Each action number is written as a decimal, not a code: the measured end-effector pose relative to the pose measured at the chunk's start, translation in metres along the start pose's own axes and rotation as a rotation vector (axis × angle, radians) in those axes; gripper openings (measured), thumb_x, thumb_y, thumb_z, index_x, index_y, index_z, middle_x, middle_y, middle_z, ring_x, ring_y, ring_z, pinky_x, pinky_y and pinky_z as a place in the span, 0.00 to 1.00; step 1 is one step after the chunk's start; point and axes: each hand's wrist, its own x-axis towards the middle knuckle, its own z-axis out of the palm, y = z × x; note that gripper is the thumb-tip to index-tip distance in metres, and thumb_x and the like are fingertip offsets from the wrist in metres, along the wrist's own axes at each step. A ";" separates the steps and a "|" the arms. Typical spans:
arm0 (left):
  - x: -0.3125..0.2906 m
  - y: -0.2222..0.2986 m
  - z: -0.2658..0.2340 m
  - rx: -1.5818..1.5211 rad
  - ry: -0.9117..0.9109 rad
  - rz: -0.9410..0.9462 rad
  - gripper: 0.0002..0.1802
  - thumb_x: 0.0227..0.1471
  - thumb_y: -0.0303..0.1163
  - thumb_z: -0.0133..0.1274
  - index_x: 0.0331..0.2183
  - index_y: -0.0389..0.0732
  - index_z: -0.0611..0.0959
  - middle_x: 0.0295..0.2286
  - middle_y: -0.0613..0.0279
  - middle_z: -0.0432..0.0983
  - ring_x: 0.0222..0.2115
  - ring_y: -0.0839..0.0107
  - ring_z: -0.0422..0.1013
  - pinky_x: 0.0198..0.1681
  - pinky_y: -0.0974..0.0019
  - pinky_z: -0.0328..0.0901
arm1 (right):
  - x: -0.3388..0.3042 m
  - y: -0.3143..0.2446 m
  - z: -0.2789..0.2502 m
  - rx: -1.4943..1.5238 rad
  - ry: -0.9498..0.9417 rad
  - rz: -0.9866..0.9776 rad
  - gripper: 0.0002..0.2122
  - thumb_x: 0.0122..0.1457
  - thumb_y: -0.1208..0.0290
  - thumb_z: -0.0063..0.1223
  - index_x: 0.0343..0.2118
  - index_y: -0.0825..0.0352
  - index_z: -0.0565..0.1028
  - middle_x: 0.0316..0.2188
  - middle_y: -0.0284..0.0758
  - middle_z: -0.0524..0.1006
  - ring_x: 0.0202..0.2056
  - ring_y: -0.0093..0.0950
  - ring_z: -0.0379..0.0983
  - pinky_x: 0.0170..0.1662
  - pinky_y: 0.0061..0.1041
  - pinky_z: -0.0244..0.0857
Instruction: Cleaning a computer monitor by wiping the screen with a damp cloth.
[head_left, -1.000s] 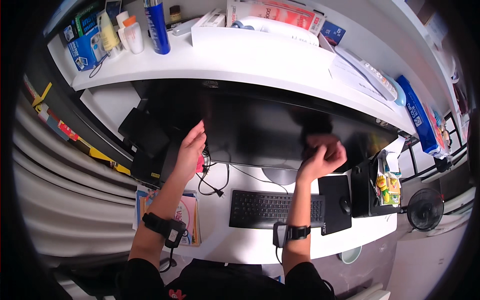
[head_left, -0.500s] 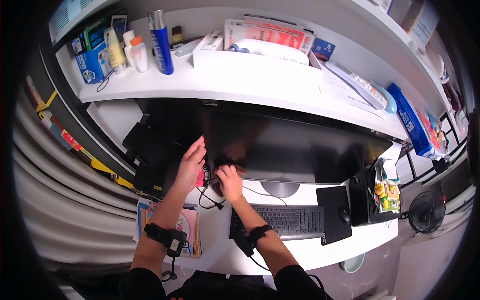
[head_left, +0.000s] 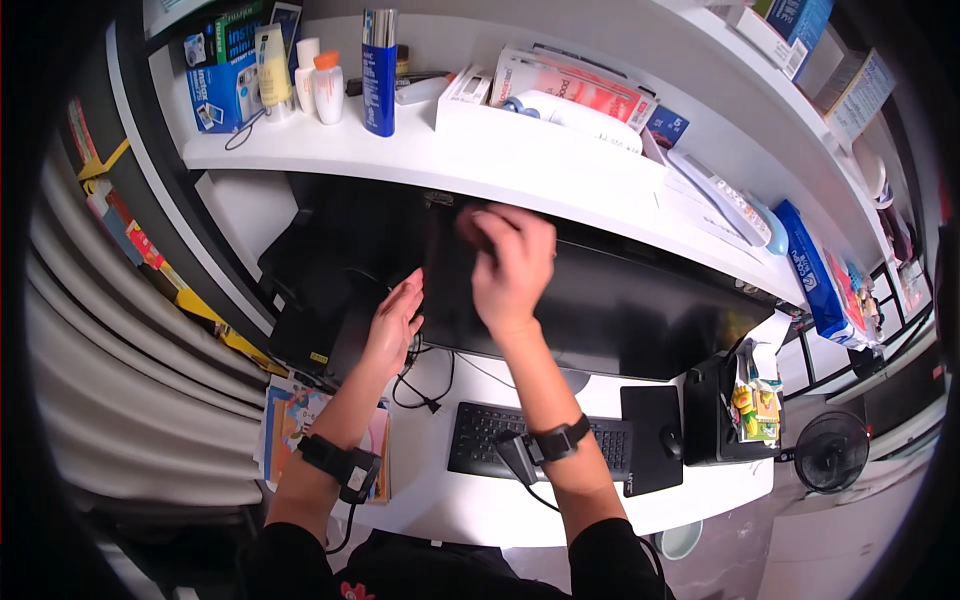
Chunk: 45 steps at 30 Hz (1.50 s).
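My left hand [head_left: 395,325] is upright at the left edge of the black monitor [head_left: 620,300], its fingers stretched out and together. It seems to rest against that edge, though contact cannot be made out for certain. Raised in front of the screen's upper left part is my right hand [head_left: 515,265], with curled fingers smeared by motion. Whether anything is in it is hidden. A black cable with a plug [head_left: 432,404] lies on the white desk below my left hand. The black keyboard [head_left: 480,430] is under my right forearm.
A white shelf [head_left: 400,160] overhangs the monitor, carrying a blue spray can [head_left: 379,80], bottles and a white tray [head_left: 540,135]. Right of the keyboard are a mouse [head_left: 671,440] on a black pad and a black box [head_left: 705,410]. Papers [head_left: 285,420] lie at left.
My right hand has risen from the monitor's lower left corner to the screen's upper left. My left hand stays by the left edge. The pink thing near it is no longer visible. The view has shifted.
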 end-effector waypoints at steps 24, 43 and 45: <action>-0.015 0.020 -0.013 0.073 -0.046 -0.027 0.27 0.56 0.47 0.35 0.54 0.46 0.61 0.54 0.61 0.55 0.56 0.64 0.50 0.57 0.53 0.35 | -0.028 -0.010 -0.044 0.122 -0.202 0.010 0.21 0.38 0.94 0.42 0.37 0.67 0.71 0.35 0.41 0.69 0.37 0.36 0.67 0.40 0.27 0.63; -0.023 0.010 0.000 0.247 -0.017 -0.064 0.24 0.55 0.31 0.41 0.55 0.49 0.61 0.52 0.68 0.59 0.53 0.74 0.55 0.52 0.67 0.48 | 0.016 0.014 -0.024 -0.206 -0.346 0.138 0.20 0.39 0.86 0.41 0.39 0.65 0.70 0.32 0.43 0.71 0.36 0.43 0.65 0.41 0.37 0.59; -0.023 0.011 0.009 0.247 -0.004 -0.037 0.24 0.54 0.29 0.43 0.54 0.48 0.63 0.36 0.74 0.58 0.36 0.82 0.53 0.37 0.75 0.48 | 0.012 0.052 -0.063 -0.202 -0.432 0.225 0.12 0.36 0.82 0.45 0.28 0.64 0.71 0.28 0.39 0.73 0.36 0.42 0.66 0.42 0.37 0.58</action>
